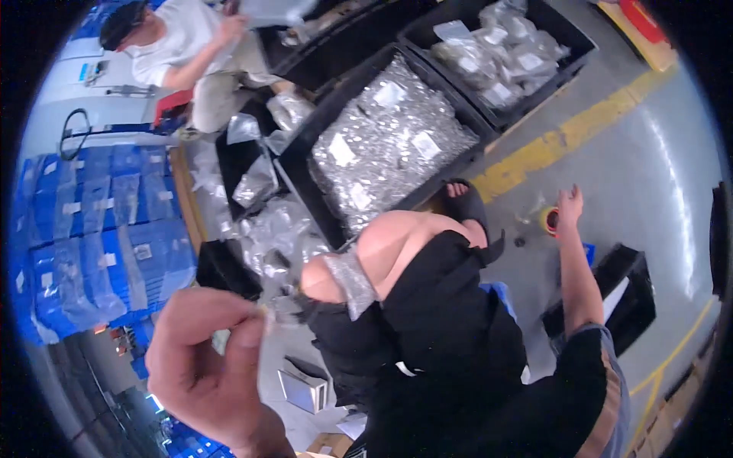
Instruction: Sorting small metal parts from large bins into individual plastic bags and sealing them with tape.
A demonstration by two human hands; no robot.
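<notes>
My left hand [208, 370] is raised close at the lower left. Its thumb and forefinger are pinched together, and a tiny pale bit shows at their tips, too small to name. Out to the right, over the floor, my right hand [569, 208] is at a roll of tape [550, 220] with a red core. The hand covers the roll's right edge, and its fingers look curled against it. Across my bare thigh lies a small clear plastic bag [353, 284] with greyish contents. Right in front of my knees stands a black crate [301, 179], filled with shiny small bags bearing white labels.
Another black crate [504, 114] of clear bags stands at the far right. Loose bags [279, 229] lie left of my knees. Blue wrapped boxes [114, 244] are stacked at the left. A co-worker [183, 46] sits far left. A black bin [637, 305] stands right.
</notes>
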